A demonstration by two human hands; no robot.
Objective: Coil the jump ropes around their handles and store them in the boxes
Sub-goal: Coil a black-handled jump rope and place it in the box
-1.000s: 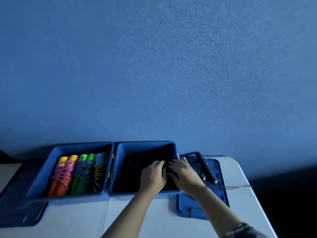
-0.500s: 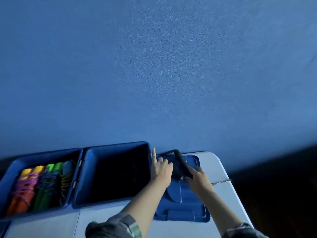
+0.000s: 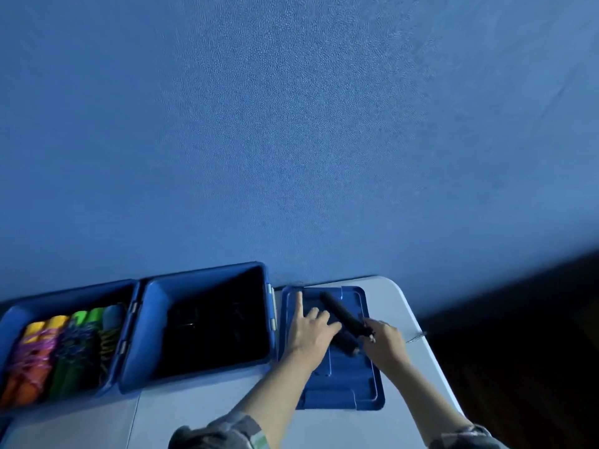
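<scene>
On the blue lid, right of the boxes, lie two black jump rope handles: one slants up to the left, the other lies lower, partly under my hands. My right hand grips the lower end of the slanted handle. My left hand lies flat on the lid with fingers spread, its thumb beside the handles. A thin rope cable trails off to the right. The right blue box is dark inside, with black ropes barely visible. The left blue box holds several coloured coiled ropes.
The boxes stand side by side on a white table against a blue wall. The table's right edge drops into a dark area. A dark lid corner shows at the lower left.
Both hands came out of the right box and moved right onto the lid. My right hand took hold of a black handle. The view swung right.
</scene>
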